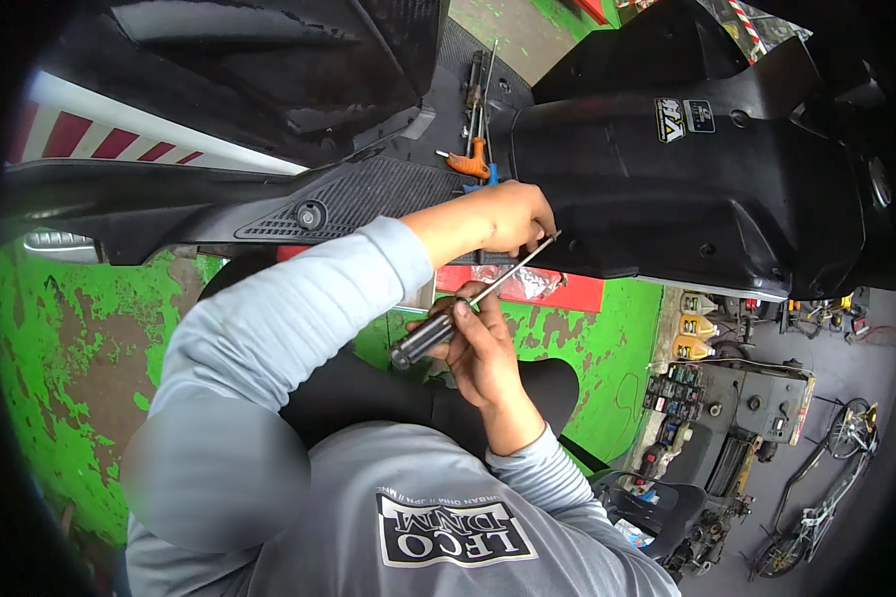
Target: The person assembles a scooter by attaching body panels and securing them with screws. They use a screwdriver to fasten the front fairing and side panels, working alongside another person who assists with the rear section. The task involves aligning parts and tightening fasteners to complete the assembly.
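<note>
My right hand [486,350] is wrapped around the black handle of a screwdriver [428,336], whose thin metal shaft slants up and away to the right. Close to the shaft's tip is my left hand [511,214], its fingers curled together; whatever they pinch is too small or hidden to name. Just beyond them stands the black body panel [647,189] of a scooter. On the scooter's ribbed footboard [368,189], past my left hand, lie an orange-handled tool [470,159], a blue-handled tool [490,177] and several long thin tools.
Under my hands, a red tray [577,293] holds a clear plastic bag [518,283]. The scooter's black seat section [299,70] fills the far left. Yellow bottles [694,326] and a grey machine [767,398] stand to the right, past the worn green floor [607,348].
</note>
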Available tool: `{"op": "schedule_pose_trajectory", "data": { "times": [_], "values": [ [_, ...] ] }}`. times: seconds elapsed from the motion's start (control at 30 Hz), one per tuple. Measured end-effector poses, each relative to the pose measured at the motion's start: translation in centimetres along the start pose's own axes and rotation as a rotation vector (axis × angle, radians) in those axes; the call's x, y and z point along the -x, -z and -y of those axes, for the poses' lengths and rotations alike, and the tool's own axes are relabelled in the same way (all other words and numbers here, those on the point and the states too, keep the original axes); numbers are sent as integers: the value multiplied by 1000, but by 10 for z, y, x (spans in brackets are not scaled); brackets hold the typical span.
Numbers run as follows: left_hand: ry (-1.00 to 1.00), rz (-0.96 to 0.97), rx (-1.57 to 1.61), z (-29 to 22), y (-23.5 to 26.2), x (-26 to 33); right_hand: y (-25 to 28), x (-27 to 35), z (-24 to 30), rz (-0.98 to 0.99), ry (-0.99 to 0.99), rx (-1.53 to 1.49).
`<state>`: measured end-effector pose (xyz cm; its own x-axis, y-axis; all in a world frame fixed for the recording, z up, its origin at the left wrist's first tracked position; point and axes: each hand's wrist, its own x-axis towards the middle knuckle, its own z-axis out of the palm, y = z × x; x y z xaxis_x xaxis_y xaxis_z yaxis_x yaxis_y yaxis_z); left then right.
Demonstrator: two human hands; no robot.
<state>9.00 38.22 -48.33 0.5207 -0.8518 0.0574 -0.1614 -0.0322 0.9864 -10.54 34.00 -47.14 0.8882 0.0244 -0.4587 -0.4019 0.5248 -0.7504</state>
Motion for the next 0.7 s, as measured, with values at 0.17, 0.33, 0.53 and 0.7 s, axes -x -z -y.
{"op": "schedule_pose_trajectory", "data": {
  "times": [0.17, 0.33, 0.53, 0.7],
  "values": [
    [-114, 62, -220, -1, -5, -16, -9, -15, -2, -21, 59, -45],
    [-143, 84, -368, -17, -9, -23, -13, -31, 6, -56, 162, -53],
    [-145, 227, -555, -34, 3, -31, -24, -44, 4, -83, 242, -52],
    [-47, 73, -671, -69, 48, -6, -42, -61, 9, -71, 328, -165]
  ]
}}
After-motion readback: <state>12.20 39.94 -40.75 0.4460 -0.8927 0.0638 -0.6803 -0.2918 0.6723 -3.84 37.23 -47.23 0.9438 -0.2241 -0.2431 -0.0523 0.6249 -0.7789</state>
